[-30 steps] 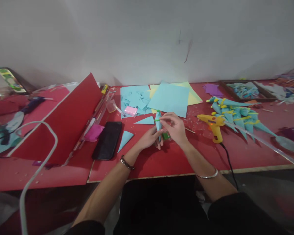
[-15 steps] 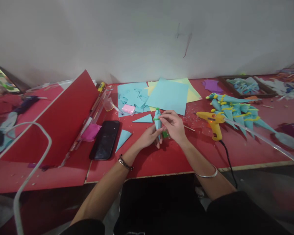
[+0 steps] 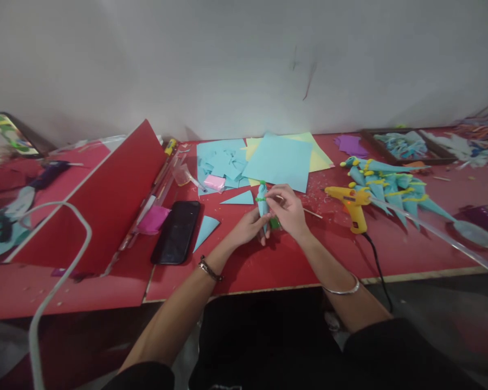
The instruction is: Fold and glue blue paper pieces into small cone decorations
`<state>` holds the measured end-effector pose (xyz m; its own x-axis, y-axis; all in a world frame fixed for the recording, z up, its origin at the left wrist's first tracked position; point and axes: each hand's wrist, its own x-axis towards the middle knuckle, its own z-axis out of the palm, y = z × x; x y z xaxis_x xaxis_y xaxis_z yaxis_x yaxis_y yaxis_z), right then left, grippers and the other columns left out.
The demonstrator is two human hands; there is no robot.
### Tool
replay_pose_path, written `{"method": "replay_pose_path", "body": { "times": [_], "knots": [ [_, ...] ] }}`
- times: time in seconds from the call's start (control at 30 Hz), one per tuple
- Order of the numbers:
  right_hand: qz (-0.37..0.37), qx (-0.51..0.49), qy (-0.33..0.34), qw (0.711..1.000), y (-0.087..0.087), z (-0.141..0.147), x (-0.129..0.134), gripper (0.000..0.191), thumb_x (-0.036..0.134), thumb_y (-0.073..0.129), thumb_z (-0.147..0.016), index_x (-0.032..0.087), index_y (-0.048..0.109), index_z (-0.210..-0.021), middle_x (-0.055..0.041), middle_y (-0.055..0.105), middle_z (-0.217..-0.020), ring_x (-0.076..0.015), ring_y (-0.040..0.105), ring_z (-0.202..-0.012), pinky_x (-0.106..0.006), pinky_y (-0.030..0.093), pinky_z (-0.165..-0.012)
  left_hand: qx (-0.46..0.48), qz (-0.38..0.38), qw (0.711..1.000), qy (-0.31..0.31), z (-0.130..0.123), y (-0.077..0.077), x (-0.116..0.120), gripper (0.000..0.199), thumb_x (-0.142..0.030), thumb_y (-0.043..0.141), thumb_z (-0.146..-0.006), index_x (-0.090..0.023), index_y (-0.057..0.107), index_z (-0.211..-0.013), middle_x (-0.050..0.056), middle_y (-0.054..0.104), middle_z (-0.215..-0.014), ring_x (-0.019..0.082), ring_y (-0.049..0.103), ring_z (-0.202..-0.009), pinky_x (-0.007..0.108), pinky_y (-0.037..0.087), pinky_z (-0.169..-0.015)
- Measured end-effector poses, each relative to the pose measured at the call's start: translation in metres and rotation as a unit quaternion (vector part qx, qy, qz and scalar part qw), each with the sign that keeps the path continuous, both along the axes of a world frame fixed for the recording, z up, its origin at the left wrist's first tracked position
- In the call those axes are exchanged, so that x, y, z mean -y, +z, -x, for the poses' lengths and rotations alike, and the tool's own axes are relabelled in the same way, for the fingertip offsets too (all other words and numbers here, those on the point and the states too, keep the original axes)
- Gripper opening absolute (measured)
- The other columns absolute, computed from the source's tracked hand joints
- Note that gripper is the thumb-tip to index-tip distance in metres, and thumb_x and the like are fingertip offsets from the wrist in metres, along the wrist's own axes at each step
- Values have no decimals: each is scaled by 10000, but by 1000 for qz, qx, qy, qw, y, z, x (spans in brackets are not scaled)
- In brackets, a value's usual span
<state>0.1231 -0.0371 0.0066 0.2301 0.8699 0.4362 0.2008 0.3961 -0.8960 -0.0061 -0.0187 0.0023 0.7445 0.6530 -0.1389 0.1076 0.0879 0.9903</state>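
"So, where does the rolled blue piece (image 3: 262, 208) sit?"

"In the left hand (image 3: 249, 226) — its fingers are curled closed around the lower part. The right hand (image 3: 291, 212) has thumb and forefinger drawn nearly together at the green band (image 3: 260, 200). Whether they pinch the band or only press on it, I can't tell."

"And how far along does it look?"

"The band lies across the upper part, with more green at the top, so I'd judge this to be fine fingertip work on a piece already rolled."

"What hems the hands in?"

"Beyond them lies the big blue sheet (image 3: 282, 161); on the left, two blue triangles (image 3: 206, 233) (image 3: 239, 199), then the black phone (image 3: 175, 233). A thin stick (image 3: 313, 213) is just beside the right hand. The yellow glue gun (image 3: 354, 210) is well apart, farther right, near the pile of blue cones (image 3: 402, 203). Both forearms cross the table's front edge (image 3: 268, 291) — I'd expect more elbow room toward the body than sideways."
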Motion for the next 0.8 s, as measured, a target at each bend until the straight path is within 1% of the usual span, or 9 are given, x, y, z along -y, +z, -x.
{"method": "replay_pose_path", "body": {
  "times": [0.1,0.17,0.23,0.3,0.4,0.47,0.63,0.73,0.8],
  "knots": [
    [-9,-13,-11,1000,3,-3,1,117,303,529,-751,215,601,-773,-37,518,-900,-149,532,-846,-286,467,-747,-4,-5,1000,10,0,2,1,374,-536,418,-775,-162,403,-777,-50,536,-532,67,505,-338,175,401,-366],
    [-7,-26,-39,999,4,-9,2,137,307,504,-764,208,599,-774,-32,550,-867,-147,540,-840,-286,453,-764,-5,-5,1000,15,0,3,1,372,-535,406,-781,-162,409,-774,-50,536,-525,69,506,-339,177,402,-370],
    [20,-31,-69,997,4,-17,4,158,314,486,-771,203,598,-781,-26,585,-819,-145,555,-790,-287,451,-746,-4,-3,1000,17,0,5,0,375,-536,395,-786,-163,413,-762,-50,538,-518,68,507,-340,176,400,-377],
    [72,3,-77,994,3,-27,9,164,309,487,-762,200,607,-784,-21,617,-773,-150,567,-731,-293,454,-710,-5,-2,1000,20,1,6,0,384,-544,387,-786,-164,409,-735,-50,535,-497,64,502,-334,172,390,-380],
    [156,130,-55,978,-2,-37,22,135,252,515,-720,197,637,-732,-26,651,-759,-173,586,-726,-320,450,-719,-4,-6,999,38,0,6,0,399,-561,384,-779,-171,389,-698,-58,514,-449,62,490,-325,169,374,-379],
    [192,178,-28,965,-7,-39,31,138,231,517,-712,201,651,-716,-29,665,-778,-182,597,-745,-329,450,-734,-3,-9,998,57,0,5,0,405,-571,381,-775,-175,377,-691,-66,500,-429,62,483,-320,167,363,-372],
    [197,120,25,973,-15,-36,40,211,273,546,-717,198,660,-877,-37,673,-858,-175,612,-764,-315,477,-718,-8,-11,998,58,1,3,0,399,-570,373,-778,-178,368,-704,-73,494,-427,67,487,-314,165,350,-354],
    [195,93,46,975,-14,-36,39,285,296,551,-725,206,647,-978,-38,676,-873,-176,614,-752,-320,487,-697,-8,-16,998,58,1,3,0,396,-560,376,-783,-172,383,-701,-67,502,-444,70,496,-320,167,356,-354],
    [197,99,54,974,-12,-35,37,281,304,553,-728,216,655,-975,-37,678,-892,-184,615,-779,-330,482,-725,-11,-24,998,54,1,3,-1,403,-555,372,-788,-166,398,-684,-62,498,-442,66,487,-314,166,358,-353]
  ]
}}
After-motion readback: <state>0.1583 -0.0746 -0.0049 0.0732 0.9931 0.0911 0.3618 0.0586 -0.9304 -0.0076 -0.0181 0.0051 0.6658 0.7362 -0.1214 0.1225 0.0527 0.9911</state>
